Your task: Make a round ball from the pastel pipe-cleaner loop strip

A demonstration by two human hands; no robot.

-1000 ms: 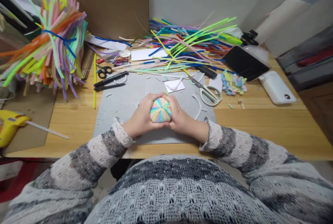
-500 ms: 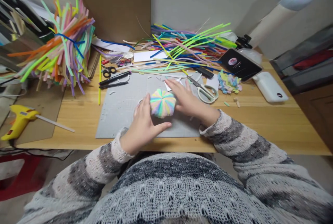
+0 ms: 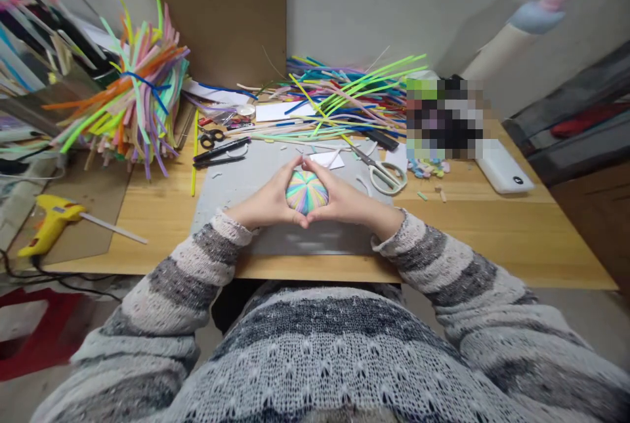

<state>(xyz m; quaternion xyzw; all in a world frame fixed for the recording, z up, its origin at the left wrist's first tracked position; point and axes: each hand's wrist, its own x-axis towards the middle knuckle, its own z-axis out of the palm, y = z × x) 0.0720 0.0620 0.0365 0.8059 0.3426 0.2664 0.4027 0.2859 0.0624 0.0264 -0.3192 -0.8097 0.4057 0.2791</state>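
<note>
A ball of pastel striped strips (image 3: 306, 191) rests on the grey cutting mat (image 3: 246, 177) in the middle of the wooden desk. My left hand (image 3: 268, 203) cups its left side and my right hand (image 3: 344, 200) cups its right side. The fingertips of both hands meet above the ball and the thumbs meet below it, so both hands are closed round it. Only the top of the ball shows between them.
A bundle of coloured pipe cleaners (image 3: 132, 101) stands at the left, and loose ones (image 3: 344, 92) lie at the back. White-handled scissors (image 3: 386, 174), black markers (image 3: 219, 151), small black scissors (image 3: 210, 138), a yellow glue gun (image 3: 52, 223) and a white box (image 3: 502, 167) lie around the mat.
Half a second ago my right hand was off the ball, flat on the mat toward the scissors. It has come back, and both hands now close round the ball again.
</note>
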